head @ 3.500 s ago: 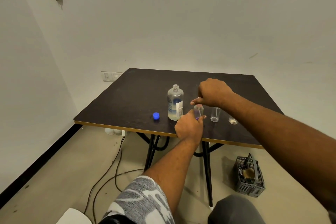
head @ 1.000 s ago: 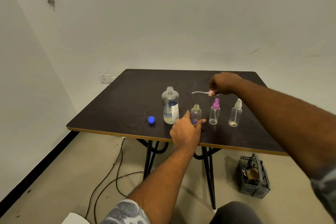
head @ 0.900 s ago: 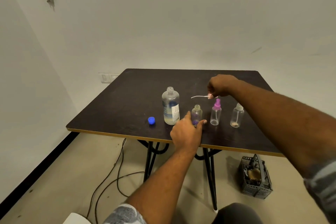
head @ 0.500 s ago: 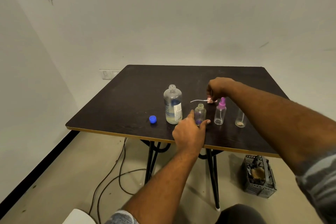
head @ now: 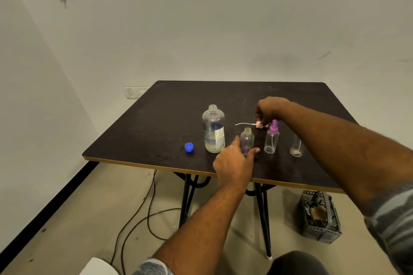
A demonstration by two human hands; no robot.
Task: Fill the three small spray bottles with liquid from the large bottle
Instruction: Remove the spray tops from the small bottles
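Three small spray bottles and one large bottle (head: 213, 129) stand near the bench (head: 156, 118) front edge; left grip (head: 234, 163) pinches the uncapped one (head: 247, 140), right grip (head: 267, 110) behind pinches its spray top (head: 259, 124).

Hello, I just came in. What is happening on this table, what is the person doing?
A person is getting small spray bottles ready for filling. The left hand steadies an open small bottle on the dark table. The right hand holds its removed spray top, tube sticking out sideways. The large bottle stands uncapped, its blue cap beside it. The purple-topped bottle remains closed. Nothing is being poured.
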